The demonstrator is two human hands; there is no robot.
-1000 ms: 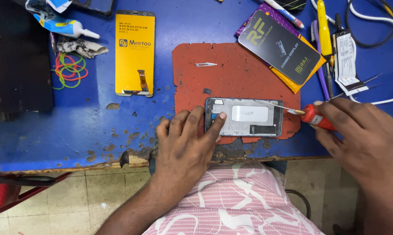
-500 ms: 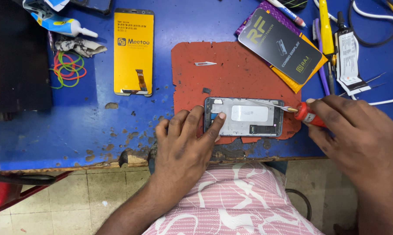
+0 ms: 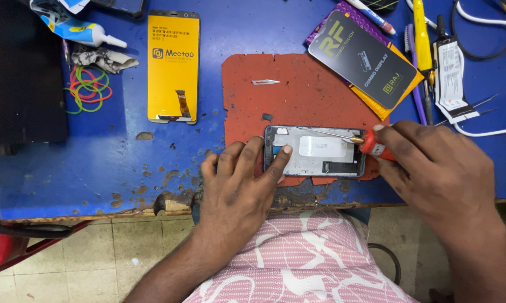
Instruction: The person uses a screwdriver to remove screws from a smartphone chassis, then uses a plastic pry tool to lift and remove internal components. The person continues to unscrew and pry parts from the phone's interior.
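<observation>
An opened phone frame lies flat on a red mat near the front edge of a blue table. My left hand presses on the frame's left end, fingers spread over its edge. My right hand grips a red-handled screwdriver. Its thin metal shaft reaches left across the top of the frame's inside.
A yellow display part lies left of the mat, with coloured rubber bands and a glue tube beyond. A small blade rests on the mat. Black and yellow packets, tools and cables crowd the back right.
The screwdriver has swung from pointing at the frame's right end to lying across its upper inside, tip further left. My left hand has stayed put.
</observation>
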